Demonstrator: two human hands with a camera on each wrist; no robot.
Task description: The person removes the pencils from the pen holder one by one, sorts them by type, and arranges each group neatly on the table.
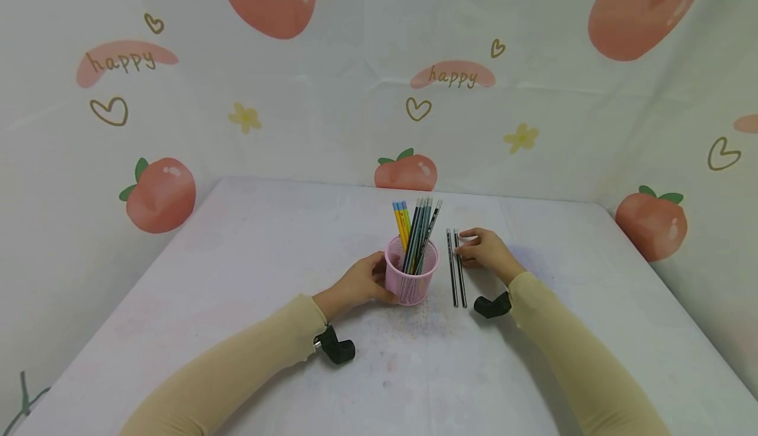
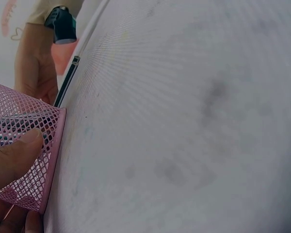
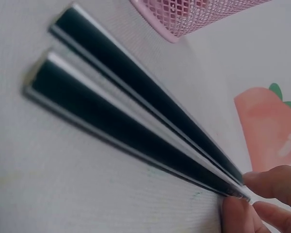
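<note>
My left hand [image 1: 358, 281] grips the side of a pink mesh pencil cup [image 1: 410, 289], which stands upright on the table. In the left wrist view, the thumb [image 2: 14, 160] presses against the mesh. Yellow pencils [image 1: 401, 225] and several dark striped pencils [image 1: 417, 232] lean inside the cup. To its right, two dark pencils with silver stripes lie side by side: a left pencil [image 1: 452, 271] and a right pencil [image 1: 460, 278]. My right hand [image 1: 484, 252] has thumb and fingertips around the right pencil near its far end, pinching it; that end is partly hidden by the fingers.
A white cloth covers the table [image 1: 266, 239], and a printed backdrop [image 1: 355, 94] with peaches and hearts rises behind it. Each wrist carries a black camera, the left camera [image 1: 337, 349] and the right camera [image 1: 493, 306], close above the tabletop.
</note>
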